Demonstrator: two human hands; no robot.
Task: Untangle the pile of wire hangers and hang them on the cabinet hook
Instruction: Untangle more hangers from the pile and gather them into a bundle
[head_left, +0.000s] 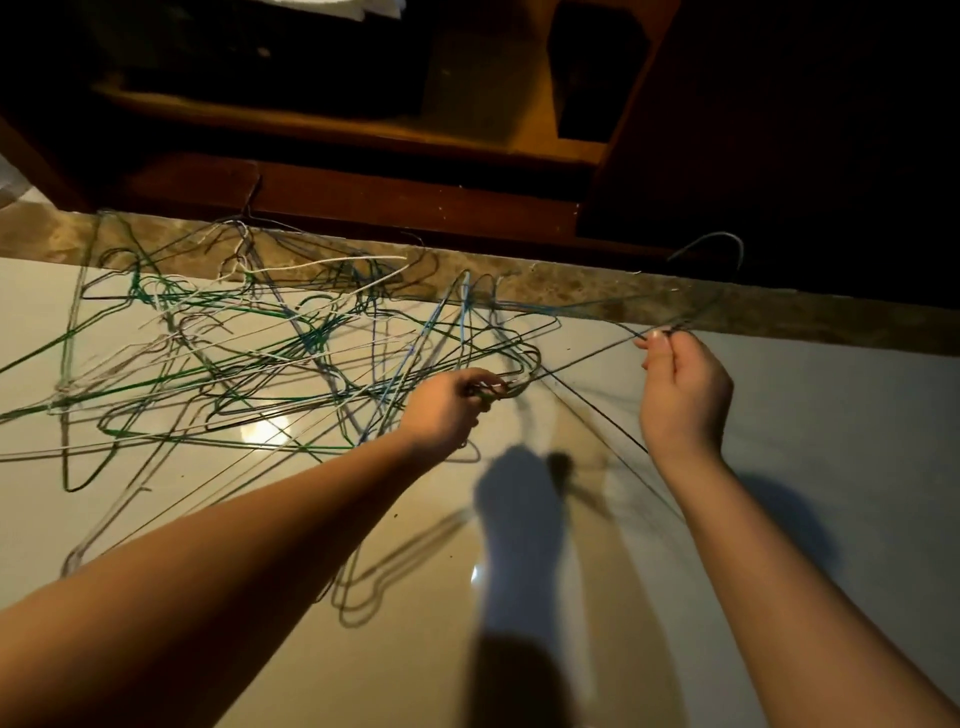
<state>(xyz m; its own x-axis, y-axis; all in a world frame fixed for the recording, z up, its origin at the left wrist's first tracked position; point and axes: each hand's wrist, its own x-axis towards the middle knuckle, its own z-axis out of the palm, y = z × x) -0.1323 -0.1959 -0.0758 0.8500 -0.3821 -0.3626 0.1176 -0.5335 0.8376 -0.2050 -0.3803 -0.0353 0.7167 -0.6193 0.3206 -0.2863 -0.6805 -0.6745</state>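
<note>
Pile of wire hangers (249, 353), green, blue, white and dark, sprawled tangled over the left half of the pale glossy floor (831, 441), reaching the stone strip (779, 312) along its far edge. One dark hanger (587, 358) stretched out to the right of the heap, with a hook (719, 239), apparently its own, raised above that strip.

Likely step: working this one free. Best to draw slowly along the wire's own line, keep the heap pinned, watch for a shoulder catching in neighbouring loops, and turn rather than yank on any snag.

Left hand (447, 405) closed around a few wires at the heap's right end, fingers curled, serving as anchor. Right hand (680, 395) lifted, thumb and fingertips pinching the dark wire.

Beyond the far edge, a dark wooden cabinet (415, 202); no hanging hook discernible there.
</note>
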